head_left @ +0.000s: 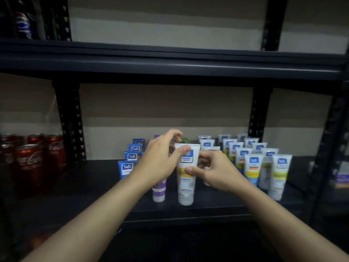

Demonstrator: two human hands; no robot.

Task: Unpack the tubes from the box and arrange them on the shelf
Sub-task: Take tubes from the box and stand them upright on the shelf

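Upright and cap-down on the shelf [90, 188], just right of the purple tube [159, 192], the white tube [186, 183] is pinched mid-body by the right hand [217, 172], while the blurred left hand [160, 160] seems to pinch its top edge.

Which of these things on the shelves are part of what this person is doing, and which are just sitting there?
Part of the job: white tube held by left hand and right hand; purple tube; rows of tubes; blue packs; shelf.
Just there: Coca-Cola cans; Pepsi bottle.
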